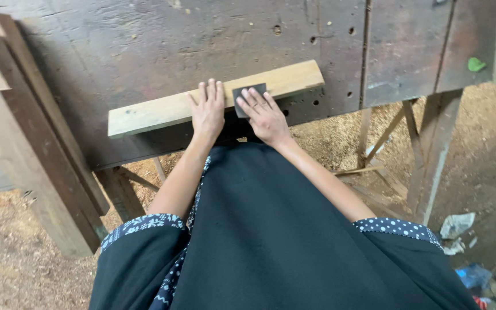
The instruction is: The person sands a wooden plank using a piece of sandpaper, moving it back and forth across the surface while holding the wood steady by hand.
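Note:
A pale wooden plank point(144, 115) lies across the near edge of a dark, worn workbench point(144, 46). My left hand point(208, 112) rests flat on the plank near its middle, fingers together and stretched out. My right hand point(264, 115) presses a dark grey square of sandpaper point(247, 93) onto the plank just right of the left hand. The fingers of the right hand lie flat over the sheet and cover its lower part. My dark garment with dotted blue cuffs fills the lower part of the view.
Dark boards point(35, 138) lean against the bench at the left. Wooden bench legs and braces point(426, 161) stand at the right. Sawdust point(7, 247) covers the floor, with scraps of litter point(472, 252) at the lower right. A green scrap point(476, 64) lies on the bench.

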